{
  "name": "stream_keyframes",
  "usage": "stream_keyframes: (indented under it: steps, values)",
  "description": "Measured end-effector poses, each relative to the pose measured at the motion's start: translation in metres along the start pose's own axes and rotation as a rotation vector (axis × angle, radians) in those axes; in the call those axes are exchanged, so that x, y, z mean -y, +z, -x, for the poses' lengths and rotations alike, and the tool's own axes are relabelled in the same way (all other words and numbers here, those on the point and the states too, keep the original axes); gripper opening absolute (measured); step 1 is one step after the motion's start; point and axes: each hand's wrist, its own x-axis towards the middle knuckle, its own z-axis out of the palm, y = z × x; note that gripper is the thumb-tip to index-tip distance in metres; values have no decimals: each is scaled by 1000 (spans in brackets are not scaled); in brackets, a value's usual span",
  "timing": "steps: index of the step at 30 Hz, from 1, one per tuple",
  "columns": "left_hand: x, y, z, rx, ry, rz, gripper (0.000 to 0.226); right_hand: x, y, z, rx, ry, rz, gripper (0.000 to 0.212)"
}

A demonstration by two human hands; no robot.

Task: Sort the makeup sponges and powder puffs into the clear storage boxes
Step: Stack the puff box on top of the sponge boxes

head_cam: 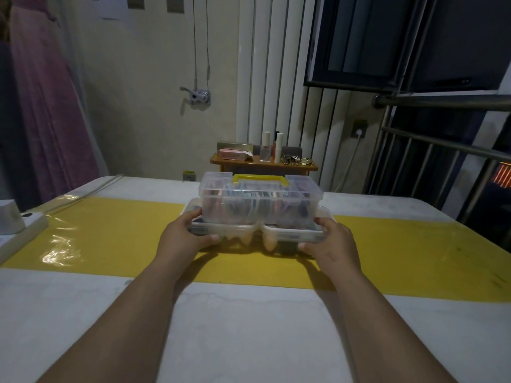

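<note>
A clear storage box (260, 200) with a yellow handle (261, 179) is stacked on two flat clear boxes (293, 234) set side by side. Beige sponges (269, 243) and dark items show through the lower boxes' walls. My left hand (185, 234) grips the stack's left end, thumb on top and fingers underneath. My right hand (333, 243) grips the right end the same way. The stack is over the yellow strip (110, 233) of the table; a shadow lies beneath it. What fills the top box is blurred.
The white table (249, 327) carries a white power strip (22, 225) and a cable at its left edge. Behind it a small wooden shelf (262, 164) holds bottles and small cosmetics. A metal railing (442, 150) stands at the right, a pink curtain at the left.
</note>
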Motion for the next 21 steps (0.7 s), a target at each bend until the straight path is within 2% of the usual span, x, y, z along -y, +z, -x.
stream_keyframes:
  steps: [9,21]
  values:
    - [-7,11,7,-13,11,-19,75,-3,-8,-4,-3,46,5,69]
    - [-30,67,16,61,29,-63,68,-33,-63,-16,-16,139,39,66]
